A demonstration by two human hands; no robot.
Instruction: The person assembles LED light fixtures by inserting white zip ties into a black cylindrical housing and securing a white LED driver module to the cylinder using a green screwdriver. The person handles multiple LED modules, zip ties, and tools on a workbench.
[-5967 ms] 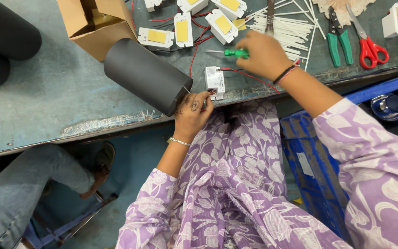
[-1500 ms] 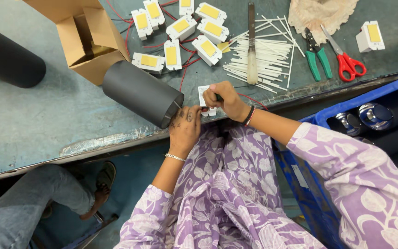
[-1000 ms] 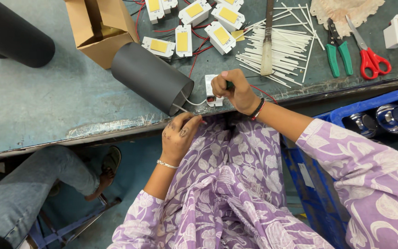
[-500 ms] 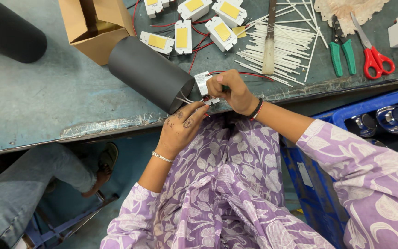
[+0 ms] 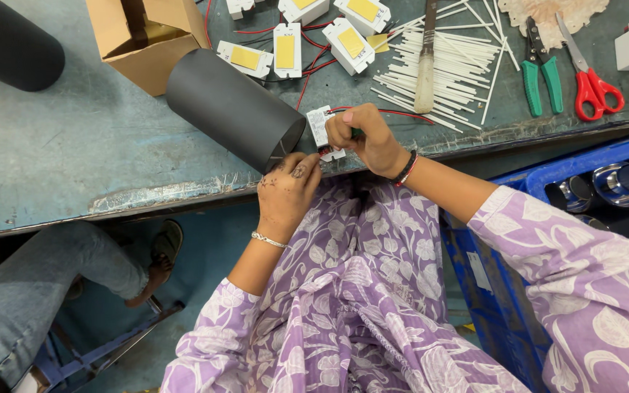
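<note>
My right hand (image 5: pixel 368 138) is clenched around a small white module (image 5: pixel 321 129) and what looks like a green-handled tool, mostly hidden in my fist, at the front edge of the workbench (image 5: pixel 74 145). My left hand (image 5: pixel 285 191) is pinched on the thin wires running from the open end of the black tube (image 5: pixel 233 110) to the module; I cannot tell whether the fingertips grip the wires or only steady them. The module sits just beside the tube's mouth, touching my right thumb, with a red wire (image 5: pixel 373 111) trailing off behind it toward the white sticks (image 5: pixel 445 73). To do this well I think I should keep the module braced against the bench edge so it cannot twist, hold the wires close to where they enter it, and press the tool straight, not at a slant. The tube lies on its side and could roll, so I would keep my left wrist near it.
</note>
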